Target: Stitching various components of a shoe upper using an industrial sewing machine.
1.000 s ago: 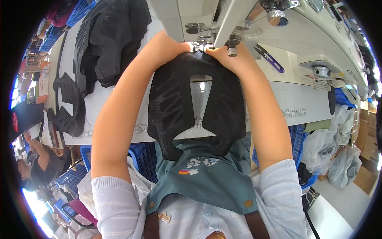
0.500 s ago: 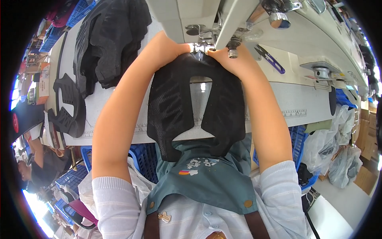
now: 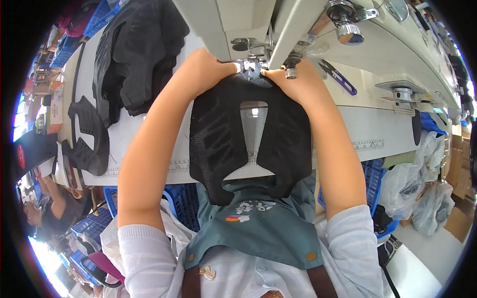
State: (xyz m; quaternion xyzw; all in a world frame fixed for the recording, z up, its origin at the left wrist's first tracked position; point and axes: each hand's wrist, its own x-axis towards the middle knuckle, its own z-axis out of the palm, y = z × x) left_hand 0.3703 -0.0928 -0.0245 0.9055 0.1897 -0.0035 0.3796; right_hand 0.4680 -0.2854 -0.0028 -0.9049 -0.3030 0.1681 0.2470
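A black knitted shoe upper (image 3: 216,129) lies flat under the head of a sewing machine (image 3: 243,22), its two sides reaching back over the table edge toward my apron. My left hand (image 3: 211,72) pinches its far edge just left of the presser foot (image 3: 253,64). On the other side my right hand (image 3: 293,82) grips the same edge, thumb close to the foot; the machine arm partly hides its fingers. The needle tip and the stitching spot cannot be made out clearly.
Black uppers (image 3: 144,59) are piled at the far left, with a single one (image 3: 87,134) nearer the table's left end. Purple-handled thread snips (image 3: 340,79) lie right of my right hand. Blue baskets (image 3: 181,203) stand below the table. At left another person (image 3: 54,203) sits.
Both hands and the upper have shifted slightly toward me at the presser foot. The whole view has also moved a little. My grip looks the same.
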